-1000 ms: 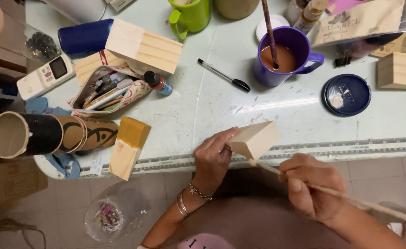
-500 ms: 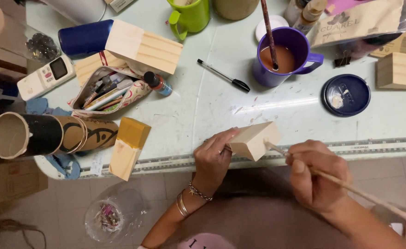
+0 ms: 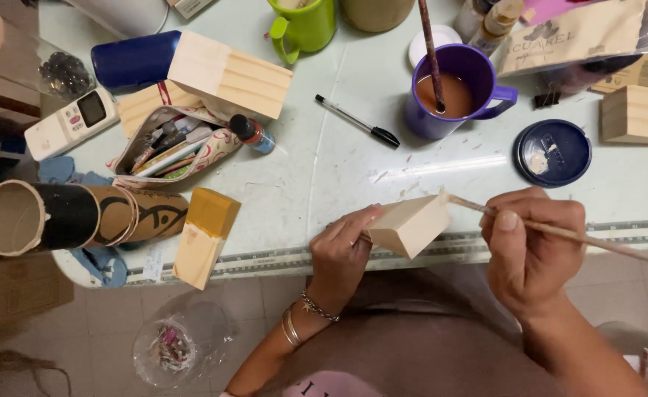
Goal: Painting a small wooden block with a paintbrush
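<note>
The left hand (image 3: 342, 246) gripped a bare wood block (image 3: 406, 224) over the table's (image 3: 339, 162) near edge. The right hand (image 3: 531, 246) pinched a thin brush (image 3: 559, 231), its tip touching the block's top corner. A purple mug (image 3: 453, 92) stood behind.
</note>
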